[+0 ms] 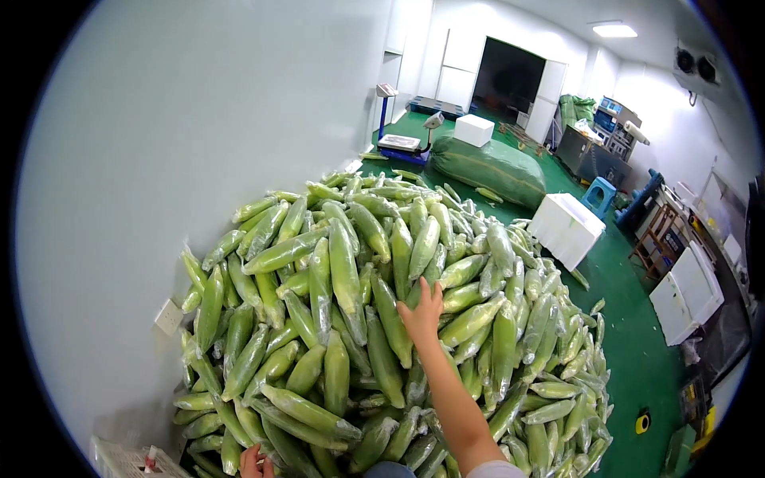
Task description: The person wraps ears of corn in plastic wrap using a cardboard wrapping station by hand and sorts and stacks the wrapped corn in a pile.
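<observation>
A large heap of corn cobs in green husks, each wrapped in clear plastic film, fills the middle of the view. My right hand reaches over the heap with fingers spread, its fingertips at a wrapped cob; nothing shows in its grasp. At the bottom edge, my left hand is only partly in view, low beside the near cobs. Its fingers are loosely bent and apart, with no cob visible between them. The rest of that hand is cut off by the frame.
A white wall stands at left, with a plastic crate below. Beyond the heap are a platform scale, a green sack, white foam boxes and a blue stool. A yellow tape measure lies on the green floor.
</observation>
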The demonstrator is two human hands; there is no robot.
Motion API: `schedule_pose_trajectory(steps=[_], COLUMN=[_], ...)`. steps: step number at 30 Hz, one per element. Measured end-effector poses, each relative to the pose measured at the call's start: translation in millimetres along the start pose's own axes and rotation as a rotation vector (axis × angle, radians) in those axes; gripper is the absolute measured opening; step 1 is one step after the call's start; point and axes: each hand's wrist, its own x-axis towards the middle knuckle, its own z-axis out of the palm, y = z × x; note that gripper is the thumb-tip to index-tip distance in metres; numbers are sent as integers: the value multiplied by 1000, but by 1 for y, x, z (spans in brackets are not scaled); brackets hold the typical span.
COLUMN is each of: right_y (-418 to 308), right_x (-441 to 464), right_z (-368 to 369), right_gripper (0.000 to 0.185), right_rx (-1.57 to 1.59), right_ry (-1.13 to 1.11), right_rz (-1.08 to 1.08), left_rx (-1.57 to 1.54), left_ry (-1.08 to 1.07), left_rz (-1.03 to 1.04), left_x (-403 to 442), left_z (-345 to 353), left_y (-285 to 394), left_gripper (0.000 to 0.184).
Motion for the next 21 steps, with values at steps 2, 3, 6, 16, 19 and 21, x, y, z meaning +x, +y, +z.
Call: schedule_pose_trajectory(steps=[2,3,6,16,19,21], right_y=[-14,-20,18,-38,-27,-41], right_x=[7,9,23,19,38,46], right_z=[-9,-16,-4,19,33,26], right_gripper=[82,85,77,87,86,85], right_rx=[-27,-28,271,862,1127,1172], right_ry=[-57,-67,66,173,172,78], right_rz=[67,102,56,728,605,615], left_rx=[-7,-20,-62,-100,-80,-32], left_ry=[16,-4,-72,13,143,151], left_rz=[56,58,-6,-38,-66,-170], left_x=[1,4,11,-4,-19,-29], left_z=[6,8,10,-6,-23,-27], left_y=[0,4,20,-1,4,-10], left_gripper=[40,40,40,41,35,32])
